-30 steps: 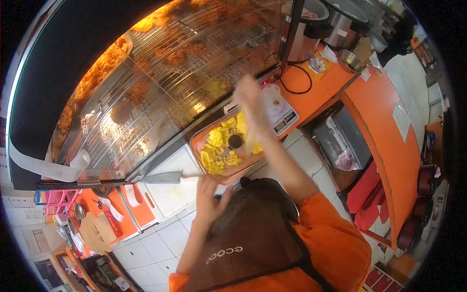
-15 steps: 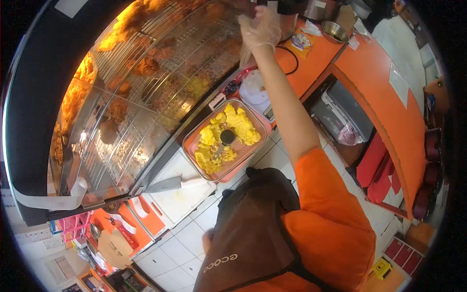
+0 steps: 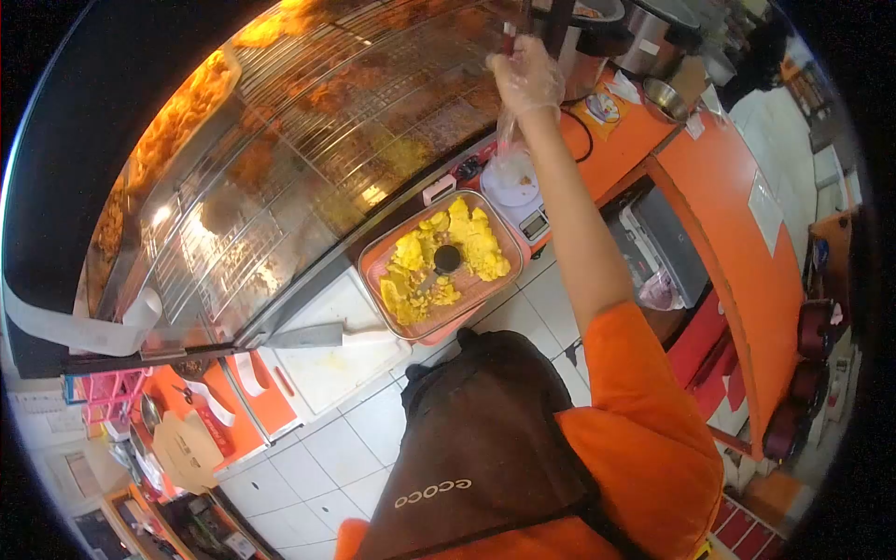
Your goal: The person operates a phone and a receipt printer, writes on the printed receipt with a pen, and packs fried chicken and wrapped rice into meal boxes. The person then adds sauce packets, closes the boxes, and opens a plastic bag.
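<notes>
Bent fingers on the right hand (image 3: 529,79) are wrapped in clear plastic (image 3: 509,135), though whether they are clamped on it or loosely apart I cannot tell; the left hand is out of view, so its grip cannot be told either. The plastic hangs from the raised hand toward the white scale (image 3: 532,211), its lower end over the platform. Just beside the scale sits a rectangular tray (image 3: 377,271) of yellow food (image 3: 478,245), heaped along the side nearer the scale and crumblier at the other end (a dark round piece (image 3: 448,259) shows near the middle). Next to the tray, a knife (image 3: 313,336) lies on a white cutting board (image 3: 322,378). Behind them, the glass cabinet (image 3: 42,219) holds browned, orange-lit food (image 3: 177,117) on wire racks. Farther along the orange counter (image 3: 635,140) are a printed packet (image 3: 605,106) and a metal bowl (image 3: 665,97), its contents too small to tell.
</notes>
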The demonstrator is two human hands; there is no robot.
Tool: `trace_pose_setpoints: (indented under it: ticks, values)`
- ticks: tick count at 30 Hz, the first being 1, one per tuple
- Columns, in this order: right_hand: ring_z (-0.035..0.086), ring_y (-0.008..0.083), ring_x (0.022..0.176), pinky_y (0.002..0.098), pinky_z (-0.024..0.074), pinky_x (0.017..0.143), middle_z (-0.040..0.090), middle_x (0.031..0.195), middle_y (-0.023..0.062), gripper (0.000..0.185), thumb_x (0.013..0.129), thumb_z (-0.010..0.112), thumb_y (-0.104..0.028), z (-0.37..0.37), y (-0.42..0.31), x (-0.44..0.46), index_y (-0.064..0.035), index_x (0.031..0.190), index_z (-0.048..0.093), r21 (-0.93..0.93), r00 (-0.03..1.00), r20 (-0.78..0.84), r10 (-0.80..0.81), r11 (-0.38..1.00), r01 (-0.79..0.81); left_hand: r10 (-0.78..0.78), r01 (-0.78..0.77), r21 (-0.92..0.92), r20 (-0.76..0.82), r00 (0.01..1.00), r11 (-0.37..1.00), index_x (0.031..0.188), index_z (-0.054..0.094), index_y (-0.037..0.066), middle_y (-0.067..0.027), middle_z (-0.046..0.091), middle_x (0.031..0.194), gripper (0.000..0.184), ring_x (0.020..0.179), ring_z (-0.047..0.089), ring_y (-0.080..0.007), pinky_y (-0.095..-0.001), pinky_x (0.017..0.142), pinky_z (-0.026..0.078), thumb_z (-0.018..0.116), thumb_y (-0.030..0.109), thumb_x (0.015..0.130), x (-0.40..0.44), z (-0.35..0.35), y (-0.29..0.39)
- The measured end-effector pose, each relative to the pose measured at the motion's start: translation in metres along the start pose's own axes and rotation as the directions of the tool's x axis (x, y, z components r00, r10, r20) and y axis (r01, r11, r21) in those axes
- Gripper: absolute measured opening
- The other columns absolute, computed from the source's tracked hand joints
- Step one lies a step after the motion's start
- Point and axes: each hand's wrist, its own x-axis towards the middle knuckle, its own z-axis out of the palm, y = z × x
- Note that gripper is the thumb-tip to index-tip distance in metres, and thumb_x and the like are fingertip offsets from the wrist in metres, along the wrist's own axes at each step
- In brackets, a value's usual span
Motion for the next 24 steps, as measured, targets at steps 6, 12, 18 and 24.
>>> trace_pose_setpoints:
  ticks: [6,12,18,24]
  values:
    - [0.071,0.0337,0.084,0.0446,0.0563,0.077,0.072,0.091,0.0117,0.029,0.079,0.071,-0.022,0.011,-0.038,-0.059,-0.0113,0.105,0.066,0.21,0.965,0.104,-0.24,0.954,0.214,-0.053,0.053,-0.054,0.007,0.999,0.997,0.115,0.069,0.007,-0.0122,0.071,0.101,0.028,0.095,0.065,-0.025,-0.04,0.085,0.052,0.07,0.012,0.088,-0.007,0.011,-0.014]
    - [0.07,0.0336,0.092,0.0439,0.0553,0.082,0.071,0.099,0.0125,0.023,0.084,0.071,-0.019,0.011,-0.052,-0.058,-0.0121,0.106,0.068,0.221,0.885,0.126,-0.449,0.882,0.416,-0.096,0.097,-0.089,0.021,0.995,0.991,0.116,0.069,0.007,-0.0131,0.071,0.102,0.028,0.095,0.066,-0.0261,-0.0408,0.085,0.052,0.07,0.013,0.089,-0.018,0.033,-0.023]
    - [0.052,0.0421,0.129,0.051,0.0411,0.112,0.057,0.14,0.0192,0.067,0.095,0.053,-0.064,0.083,0.002,0.064,-0.014,0.14,0.057,-0.465,0.911,0.076,-0.405,0.794,0.392,-0.151,0.156,-0.156,0.043,0.988,0.975,0.116,0.069,0.008,-0.0139,0.072,0.102,0.028,0.096,0.066,-0.0272,-0.0415,0.086,0.053,0.069,0.015,0.089,-0.033,0.064,-0.02]
    - [0.045,0.0394,0.138,0.0523,0.0346,0.118,0.049,0.151,0.0173,0.069,0.101,0.038,-0.064,0.153,0.01,0.14,-0.0149,0.148,0.05,-0.695,0.884,0.387,-0.262,0.547,0.467,-0.191,0.2,-0.224,0.063,0.98,0.954,0.117,0.07,0.009,-0.0148,0.072,0.103,0.029,0.097,0.067,-0.0283,-0.0422,0.086,0.053,0.069,0.016,0.089,-0.043,0.095,-0.018]
